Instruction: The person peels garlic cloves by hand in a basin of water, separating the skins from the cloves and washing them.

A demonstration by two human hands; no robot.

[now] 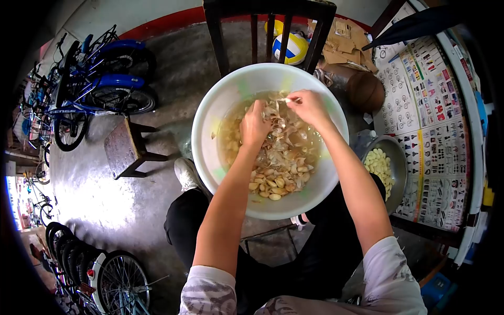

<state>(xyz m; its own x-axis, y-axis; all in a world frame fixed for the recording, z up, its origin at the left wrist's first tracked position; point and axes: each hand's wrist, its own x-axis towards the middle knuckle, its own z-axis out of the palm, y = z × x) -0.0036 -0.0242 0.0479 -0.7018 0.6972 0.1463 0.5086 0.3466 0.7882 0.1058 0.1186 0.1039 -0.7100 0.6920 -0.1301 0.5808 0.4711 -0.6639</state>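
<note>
A wide white basin (206, 131) of cloudy water stands in front of me. Unpeeled garlic cloves (275, 188) and loose papery garlic skins (281, 144) lie in it. Over the left side of the water, my left hand (255, 127) is closed, its fingers curled down among floating skins; what they hold is hidden. My right hand (310, 106) pinches a small pale piece of garlic (287, 100) between thumb and fingertips, near the far side of the water. Whether that piece is a clove or skin is too small to tell.
A metal bowl (400, 157) of peeled garlic cloves (379, 167) stands right of the basin. Behind it is a dark wooden chair (212, 31), with balls and cardboard (344, 44) beyond. A wooden stool (122, 147) and bicycles (115, 86) are left; a printed chart (436, 131) is right.
</note>
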